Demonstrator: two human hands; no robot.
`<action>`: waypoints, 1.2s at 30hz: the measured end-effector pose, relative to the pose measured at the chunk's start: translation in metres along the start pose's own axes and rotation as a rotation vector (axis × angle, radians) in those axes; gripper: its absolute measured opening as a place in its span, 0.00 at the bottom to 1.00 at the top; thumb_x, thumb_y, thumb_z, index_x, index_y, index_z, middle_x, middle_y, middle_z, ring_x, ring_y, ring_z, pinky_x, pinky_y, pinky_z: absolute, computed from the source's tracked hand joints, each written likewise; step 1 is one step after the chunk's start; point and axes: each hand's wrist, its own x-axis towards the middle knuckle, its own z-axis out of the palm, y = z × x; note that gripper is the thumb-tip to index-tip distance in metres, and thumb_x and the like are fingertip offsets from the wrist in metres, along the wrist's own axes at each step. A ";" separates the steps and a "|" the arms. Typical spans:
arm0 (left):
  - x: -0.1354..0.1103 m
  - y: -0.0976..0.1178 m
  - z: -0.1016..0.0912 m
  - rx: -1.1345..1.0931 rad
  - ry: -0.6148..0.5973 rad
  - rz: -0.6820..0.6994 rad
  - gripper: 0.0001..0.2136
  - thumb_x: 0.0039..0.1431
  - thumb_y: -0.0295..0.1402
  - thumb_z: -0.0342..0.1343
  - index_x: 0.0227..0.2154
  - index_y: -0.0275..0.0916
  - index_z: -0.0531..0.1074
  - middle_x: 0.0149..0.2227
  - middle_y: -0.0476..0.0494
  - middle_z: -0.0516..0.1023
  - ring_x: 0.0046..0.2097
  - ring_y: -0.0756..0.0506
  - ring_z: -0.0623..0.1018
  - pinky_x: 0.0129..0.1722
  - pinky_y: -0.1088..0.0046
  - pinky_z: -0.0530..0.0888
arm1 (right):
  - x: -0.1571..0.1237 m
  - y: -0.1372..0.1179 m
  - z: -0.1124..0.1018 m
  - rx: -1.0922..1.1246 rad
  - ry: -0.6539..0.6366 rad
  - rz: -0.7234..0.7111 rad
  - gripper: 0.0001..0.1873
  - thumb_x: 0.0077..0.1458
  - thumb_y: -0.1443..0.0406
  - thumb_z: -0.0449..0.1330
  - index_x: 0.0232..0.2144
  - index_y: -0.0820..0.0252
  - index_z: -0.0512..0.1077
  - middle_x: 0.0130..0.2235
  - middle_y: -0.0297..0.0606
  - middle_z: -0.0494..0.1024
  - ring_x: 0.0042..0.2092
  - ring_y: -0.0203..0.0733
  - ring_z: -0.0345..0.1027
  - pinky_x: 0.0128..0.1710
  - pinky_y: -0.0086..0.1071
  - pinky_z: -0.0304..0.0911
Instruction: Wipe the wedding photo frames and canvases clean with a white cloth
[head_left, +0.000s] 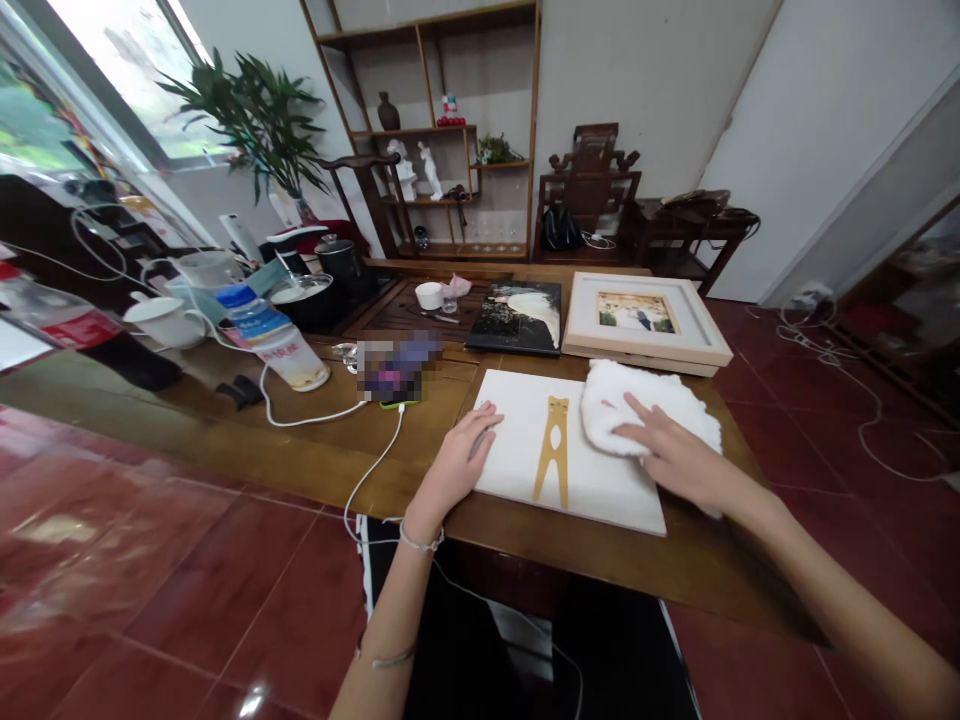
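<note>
Pressing the white cloth on the white board at the desk edge, right hand fingers spread flat; left hand steadies the board's left edge, fingers loosely together; wiping looks underway, unfinished.

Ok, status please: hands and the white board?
Left hand flat on white board, left edge. Right hand pressing white cloth on it. Framed photo behind, apart.

Bare table is lying open left of the white board; framed photo and dark picture are blocking the far side.
</note>
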 end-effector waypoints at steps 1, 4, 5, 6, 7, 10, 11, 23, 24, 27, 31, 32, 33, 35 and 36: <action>0.000 0.000 0.000 -0.002 0.004 0.001 0.13 0.63 0.28 0.45 0.48 0.40 0.70 0.55 0.39 0.69 0.60 0.44 0.66 0.60 0.59 0.62 | 0.014 0.007 0.002 0.010 0.030 0.038 0.31 0.42 0.76 0.47 0.49 0.57 0.71 0.61 0.38 0.63 0.65 0.52 0.41 0.61 0.55 0.47; 0.001 -0.001 0.000 -0.003 0.018 0.002 0.13 0.63 0.28 0.46 0.47 0.40 0.70 0.54 0.39 0.70 0.59 0.44 0.67 0.60 0.59 0.63 | 0.038 0.004 0.012 0.004 0.129 0.137 0.30 0.45 0.75 0.46 0.51 0.59 0.69 0.59 0.42 0.66 0.64 0.55 0.42 0.60 0.59 0.44; 0.001 -0.001 0.001 -0.003 0.023 0.003 0.13 0.63 0.28 0.46 0.47 0.40 0.71 0.54 0.39 0.71 0.59 0.44 0.67 0.60 0.59 0.63 | 0.039 -0.004 0.017 -0.006 0.150 0.144 0.30 0.45 0.76 0.46 0.50 0.60 0.69 0.60 0.42 0.64 0.65 0.56 0.41 0.60 0.61 0.43; 0.001 -0.001 0.001 -0.002 0.024 0.002 0.13 0.63 0.28 0.46 0.47 0.40 0.71 0.54 0.40 0.71 0.59 0.44 0.67 0.60 0.59 0.63 | 0.036 -0.016 0.021 -0.015 0.157 0.130 0.30 0.44 0.76 0.46 0.50 0.60 0.70 0.61 0.42 0.62 0.65 0.57 0.40 0.60 0.61 0.41; 0.001 -0.001 0.001 -0.002 0.023 0.001 0.13 0.63 0.28 0.46 0.47 0.40 0.71 0.54 0.40 0.71 0.59 0.44 0.67 0.60 0.59 0.63 | 0.030 -0.031 0.025 -0.020 0.153 0.102 0.30 0.43 0.76 0.47 0.48 0.61 0.71 0.62 0.41 0.60 0.65 0.57 0.39 0.60 0.61 0.39; 0.001 -0.001 0.002 0.001 0.022 0.001 0.13 0.63 0.28 0.46 0.47 0.40 0.70 0.54 0.40 0.70 0.59 0.44 0.67 0.60 0.59 0.63 | -0.001 -0.081 0.034 0.007 0.089 -0.050 0.30 0.41 0.78 0.47 0.46 0.59 0.73 0.64 0.38 0.56 0.66 0.56 0.36 0.61 0.60 0.36; 0.001 -0.002 0.002 0.005 0.022 0.002 0.13 0.63 0.28 0.46 0.48 0.40 0.70 0.55 0.40 0.70 0.59 0.44 0.67 0.60 0.59 0.62 | -0.012 -0.096 0.036 0.037 0.063 -0.104 0.30 0.40 0.78 0.48 0.45 0.56 0.73 0.65 0.35 0.54 0.66 0.55 0.33 0.62 0.60 0.35; 0.001 0.003 -0.001 0.000 0.023 -0.017 0.14 0.62 0.28 0.46 0.49 0.39 0.68 0.54 0.39 0.71 0.59 0.44 0.68 0.60 0.61 0.63 | 0.042 -0.050 0.012 -0.027 0.052 -0.131 0.29 0.42 0.77 0.48 0.47 0.57 0.71 0.63 0.36 0.58 0.65 0.49 0.41 0.62 0.54 0.40; 0.001 0.003 -0.002 -0.005 0.025 -0.019 0.14 0.62 0.28 0.46 0.49 0.39 0.69 0.54 0.39 0.71 0.58 0.44 0.68 0.60 0.61 0.63 | 0.054 -0.044 0.012 -0.059 0.075 -0.084 0.29 0.43 0.77 0.48 0.48 0.60 0.70 0.63 0.40 0.59 0.65 0.51 0.43 0.61 0.56 0.42; 0.001 0.004 -0.002 -0.016 0.028 -0.021 0.14 0.63 0.28 0.46 0.49 0.38 0.69 0.53 0.39 0.71 0.58 0.43 0.68 0.59 0.61 0.63 | 0.084 -0.047 0.017 -0.105 0.110 -0.012 0.27 0.47 0.76 0.47 0.50 0.65 0.69 0.61 0.49 0.61 0.63 0.59 0.46 0.57 0.62 0.45; 0.000 0.003 0.000 -0.012 0.084 -0.017 0.15 0.64 0.28 0.42 0.51 0.37 0.66 0.52 0.38 0.72 0.56 0.44 0.70 0.57 0.62 0.65 | 0.090 -0.084 0.030 -0.112 0.092 -0.080 0.26 0.47 0.75 0.50 0.50 0.62 0.70 0.63 0.46 0.58 0.64 0.62 0.40 0.58 0.65 0.38; 0.000 0.002 0.000 -0.001 0.110 -0.016 0.16 0.65 0.27 0.41 0.52 0.37 0.65 0.52 0.37 0.71 0.56 0.44 0.70 0.57 0.61 0.65 | 0.084 -0.093 0.032 -0.108 0.071 -0.121 0.26 0.47 0.74 0.51 0.49 0.60 0.71 0.63 0.43 0.59 0.65 0.60 0.40 0.59 0.63 0.36; 0.000 0.001 0.001 0.015 0.136 -0.017 0.16 0.64 0.27 0.41 0.53 0.36 0.64 0.53 0.36 0.70 0.56 0.43 0.69 0.58 0.61 0.64 | 0.075 -0.101 0.033 -0.099 0.045 -0.172 0.25 0.46 0.74 0.51 0.48 0.58 0.72 0.63 0.39 0.59 0.65 0.58 0.40 0.60 0.60 0.36; -0.001 -0.002 0.003 0.054 0.179 -0.031 0.17 0.64 0.27 0.40 0.53 0.33 0.63 0.55 0.33 0.68 0.58 0.42 0.67 0.59 0.60 0.62 | 0.051 -0.112 0.030 -0.060 -0.012 -0.294 0.25 0.45 0.75 0.51 0.44 0.56 0.74 0.62 0.34 0.59 0.65 0.53 0.40 0.62 0.57 0.34; -0.001 -0.004 0.005 0.074 0.197 -0.048 0.17 0.63 0.27 0.41 0.53 0.33 0.63 0.55 0.33 0.67 0.59 0.41 0.65 0.60 0.59 0.61 | 0.037 -0.114 0.027 -0.029 -0.040 -0.356 0.24 0.44 0.75 0.50 0.42 0.55 0.74 0.63 0.32 0.59 0.66 0.52 0.39 0.63 0.56 0.33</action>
